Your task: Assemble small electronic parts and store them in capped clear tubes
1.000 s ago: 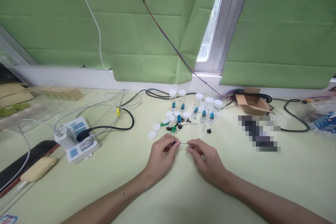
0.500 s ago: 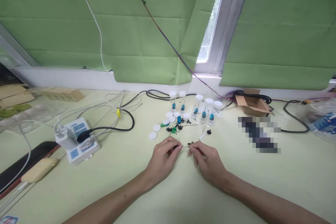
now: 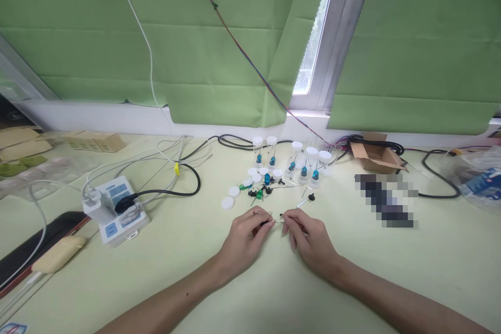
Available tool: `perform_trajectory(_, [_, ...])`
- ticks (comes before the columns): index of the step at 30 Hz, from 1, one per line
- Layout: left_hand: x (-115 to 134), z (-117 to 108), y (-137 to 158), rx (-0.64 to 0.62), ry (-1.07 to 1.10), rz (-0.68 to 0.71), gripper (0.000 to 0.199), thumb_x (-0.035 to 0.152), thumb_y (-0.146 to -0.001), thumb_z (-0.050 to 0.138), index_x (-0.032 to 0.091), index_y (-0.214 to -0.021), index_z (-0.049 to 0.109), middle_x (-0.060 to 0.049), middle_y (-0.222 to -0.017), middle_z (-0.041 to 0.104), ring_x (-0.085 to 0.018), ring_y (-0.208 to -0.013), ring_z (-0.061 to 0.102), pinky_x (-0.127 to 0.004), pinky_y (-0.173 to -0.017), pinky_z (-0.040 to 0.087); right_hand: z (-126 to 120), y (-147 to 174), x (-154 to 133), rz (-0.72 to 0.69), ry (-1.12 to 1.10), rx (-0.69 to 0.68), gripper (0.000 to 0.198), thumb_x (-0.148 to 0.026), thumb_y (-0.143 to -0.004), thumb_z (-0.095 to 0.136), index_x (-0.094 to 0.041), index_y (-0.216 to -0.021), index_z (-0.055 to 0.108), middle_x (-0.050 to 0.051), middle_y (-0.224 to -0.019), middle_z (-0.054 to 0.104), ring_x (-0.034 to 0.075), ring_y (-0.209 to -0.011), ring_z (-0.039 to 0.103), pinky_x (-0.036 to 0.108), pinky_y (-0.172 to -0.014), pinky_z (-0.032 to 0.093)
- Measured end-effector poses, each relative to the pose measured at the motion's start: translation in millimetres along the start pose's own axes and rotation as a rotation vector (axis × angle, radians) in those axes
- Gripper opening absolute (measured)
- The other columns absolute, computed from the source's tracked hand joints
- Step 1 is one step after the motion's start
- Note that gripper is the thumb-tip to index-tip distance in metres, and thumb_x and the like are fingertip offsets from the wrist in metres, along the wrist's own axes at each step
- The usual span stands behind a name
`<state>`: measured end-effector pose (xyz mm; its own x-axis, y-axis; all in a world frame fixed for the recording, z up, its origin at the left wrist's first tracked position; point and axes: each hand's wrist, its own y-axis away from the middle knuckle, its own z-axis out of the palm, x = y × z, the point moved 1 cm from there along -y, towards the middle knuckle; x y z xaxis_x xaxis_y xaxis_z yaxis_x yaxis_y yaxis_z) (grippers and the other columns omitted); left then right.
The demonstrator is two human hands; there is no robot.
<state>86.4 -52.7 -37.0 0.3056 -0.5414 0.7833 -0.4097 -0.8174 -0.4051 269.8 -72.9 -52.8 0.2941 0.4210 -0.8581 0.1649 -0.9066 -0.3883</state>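
Note:
Near the middle of the table, my left hand (image 3: pixel 246 236) is closed in a pinch on a thin bent metal wire (image 3: pixel 270 213), with a dark bit showing between thumb and fingers. My right hand (image 3: pixel 308 234), also pinched closed, holds a small black part (image 3: pixel 281 215) whose tip sticks out past the fingers. A thin straight metal end (image 3: pixel 278 222) bridges the small gap between the two hands. Just beyond them lie a green part (image 3: pixel 259 194), a blue part (image 3: pixel 267 178), a black knob-like piece (image 3: pixel 311 197) and several loose metal rods.
Several clear vials with white caps (image 3: pixel 312 152) and blue parts inside stand farther back. Loose white caps (image 3: pixel 227 203) lie left of the small parts. A power strip (image 3: pixel 111 232) with cables is at left; an open cardboard box (image 3: pixel 378 162) sits back right.
My left hand has shifted slightly right and down, and the wire in it has turned. My right hand stays nearly in place; less of the black part shows.

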Motion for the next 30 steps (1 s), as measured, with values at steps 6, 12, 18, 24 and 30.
perform_trajectory(6, [3.6,-1.1,-1.0,0.022,-0.001,-0.027,0.019,0.024,-0.096,0.050,0.018,-0.084,0.063,-0.005,-0.082,0.060,-0.016,-0.076,0.054,-0.025,-0.058,0.040,-0.2,0.4,-0.5,-0.003,0.029,0.028,0.016,-0.030,-0.099,0.047,-0.019,-0.100,0.057,0.002,-0.075,0.063,0.010,-0.047,0.049,0.022,-0.045,0.042])
perform_trajectory(12, [2.7,-1.3,-2.6,0.055,-0.007,-0.058,0.022,0.026,-0.096,0.050,0.018,-0.080,0.062,-0.003,-0.075,0.057,-0.016,-0.071,0.050,-0.026,-0.059,0.039,-0.7,0.1,-1.4,-0.017,0.049,0.064,0.015,-0.028,-0.096,0.050,-0.019,-0.105,0.058,0.003,-0.078,0.065,0.011,-0.052,0.056,0.020,-0.042,0.043])
perform_trajectory(18, [3.9,-1.8,-3.3,0.066,-0.014,-0.081,0.023,0.027,-0.096,0.051,0.018,-0.077,0.062,-0.002,-0.072,0.057,-0.015,-0.069,0.049,-0.026,-0.060,0.038,-0.7,0.5,-1.6,-0.047,0.063,0.076,0.014,-0.026,-0.095,0.052,-0.019,-0.103,0.060,0.004,-0.080,0.068,0.012,-0.051,0.057,0.020,-0.040,0.043])
perform_trajectory(24, [3.5,-1.5,-3.6,0.064,-0.009,-0.097,0.025,0.029,-0.096,0.052,0.018,-0.076,0.062,-0.002,-0.070,0.057,-0.015,-0.067,0.049,-0.025,-0.057,0.037,-0.5,1.3,-0.1,-0.073,0.058,0.101,0.016,-0.026,-0.094,0.053,-0.020,-0.108,0.058,0.005,-0.081,0.070,0.014,-0.059,0.063,0.020,-0.043,0.046])
perform_trajectory(30, [3.7,-1.1,-4.2,0.050,0.011,-0.133,0.025,0.031,-0.096,0.052,0.018,-0.077,0.063,-0.001,-0.070,0.057,-0.013,-0.061,0.049,-0.024,-0.056,0.037,-2.0,1.2,-0.7,-0.090,0.108,0.124,0.011,-0.025,-0.094,0.054,-0.020,-0.101,0.061,0.004,-0.080,0.071,0.015,-0.063,0.065,0.022,-0.050,0.051])
